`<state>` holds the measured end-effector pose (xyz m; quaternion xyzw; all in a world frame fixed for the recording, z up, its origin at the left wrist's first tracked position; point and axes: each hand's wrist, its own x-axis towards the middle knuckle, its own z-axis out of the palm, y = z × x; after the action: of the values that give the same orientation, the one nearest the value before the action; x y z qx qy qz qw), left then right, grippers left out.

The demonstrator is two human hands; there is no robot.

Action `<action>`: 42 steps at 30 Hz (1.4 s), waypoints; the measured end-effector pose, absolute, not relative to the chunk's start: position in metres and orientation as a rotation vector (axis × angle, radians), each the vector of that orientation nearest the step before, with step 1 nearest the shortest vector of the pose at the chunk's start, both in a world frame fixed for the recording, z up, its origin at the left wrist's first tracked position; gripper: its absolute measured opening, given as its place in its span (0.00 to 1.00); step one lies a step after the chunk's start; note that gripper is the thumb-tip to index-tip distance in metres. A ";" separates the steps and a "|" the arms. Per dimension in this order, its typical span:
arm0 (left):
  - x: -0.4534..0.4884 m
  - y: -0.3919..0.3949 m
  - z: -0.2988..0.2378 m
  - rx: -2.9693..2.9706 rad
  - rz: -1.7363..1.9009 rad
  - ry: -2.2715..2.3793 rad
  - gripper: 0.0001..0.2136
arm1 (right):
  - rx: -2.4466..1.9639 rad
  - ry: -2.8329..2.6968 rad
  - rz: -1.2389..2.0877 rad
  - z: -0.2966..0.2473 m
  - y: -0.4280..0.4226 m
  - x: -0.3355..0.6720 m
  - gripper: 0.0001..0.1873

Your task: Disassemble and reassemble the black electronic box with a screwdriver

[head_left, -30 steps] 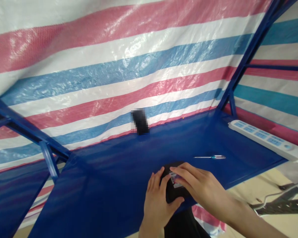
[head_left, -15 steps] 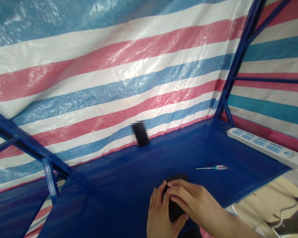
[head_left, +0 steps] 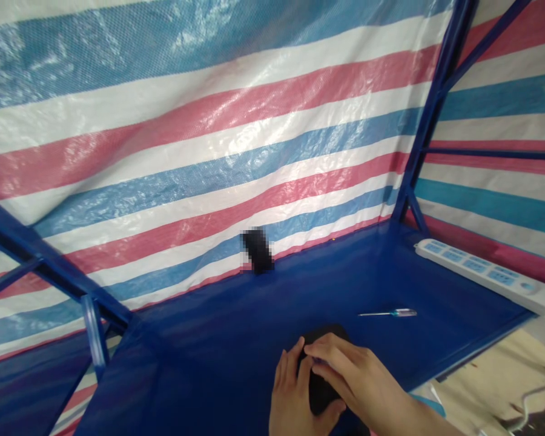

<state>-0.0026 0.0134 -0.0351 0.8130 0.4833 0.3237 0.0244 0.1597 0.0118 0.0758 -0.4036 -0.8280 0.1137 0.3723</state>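
Lower in view than before: a black rounded object (head_left: 322,393), gripped between the bare left hand (head_left: 290,393) and the bare right hand (head_left: 347,372), over the near edge of a blue tarpaulin tabletop (head_left: 209,363). Firm, steady two-handed hold, wrapped around its sides.

Left hand (head_left: 297,387) and right hand (head_left: 349,369): bare, with slender fingers and short nails; right forearm (head_left: 418,412) bare to the picture's edge.

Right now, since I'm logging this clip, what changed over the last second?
The right hand has closed further over the black object, hiding the label that showed earlier; the left hand keeps hold, and nothing was let go. The view has tipped up, so everything sits lower in frame. The screwdriver and power strip stayed in place.
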 end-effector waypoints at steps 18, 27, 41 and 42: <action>-0.004 0.017 -0.047 2.610 0.980 1.541 0.31 | -1.035 -2.021 0.287 0.070 0.008 0.159 0.14; -0.006 0.012 -0.026 2.454 0.887 1.522 0.26 | -1.125 -1.573 0.531 0.076 0.031 0.200 0.11; -0.009 0.018 -0.035 2.528 0.870 1.527 0.27 | -1.225 -0.741 0.835 0.008 0.057 0.254 0.29; -0.009 0.018 -0.036 2.538 0.879 1.530 0.27 | -1.221 -0.742 0.846 0.007 0.056 0.254 0.29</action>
<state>-0.0089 0.0183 -0.0359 0.8208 0.4949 0.2842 0.0254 0.2545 0.0560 0.0075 -0.5427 -0.3297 0.3761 0.6747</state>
